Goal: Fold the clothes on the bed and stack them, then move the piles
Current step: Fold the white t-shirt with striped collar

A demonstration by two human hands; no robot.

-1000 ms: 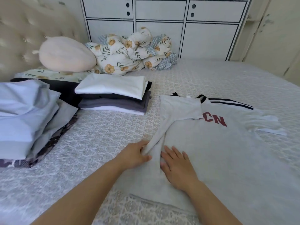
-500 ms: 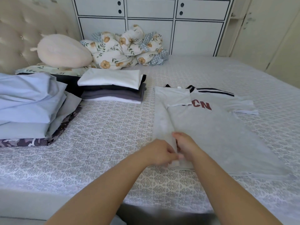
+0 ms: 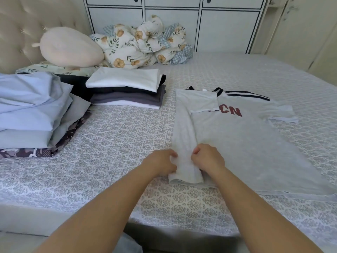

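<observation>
Two hands are working the same strip here: the left hand [image 3: 161, 162] and right hand [image 3: 207, 159] each pinch an edge of the folded-over side panel of the grey t-shirt [image 3: 237, 143], fingers curled into the cloth, right at the hem end nearest the person. The rest of the shirt runs away from the hands and off to the right of them, lying flat on the bed [image 3: 118, 143], with the far sleeve not yet folded in. My take on doing this bit well: pull the strip snug and line its long edge up straight before letting go, otherwise the crease wanders and the finished shirt comes out lopsided. Then mirror it on the right side. Beyond the left hand sits the stack of folded shirts [image 3: 127, 90], and further left the pile of blue sheets [image 3: 31, 110].
</observation>
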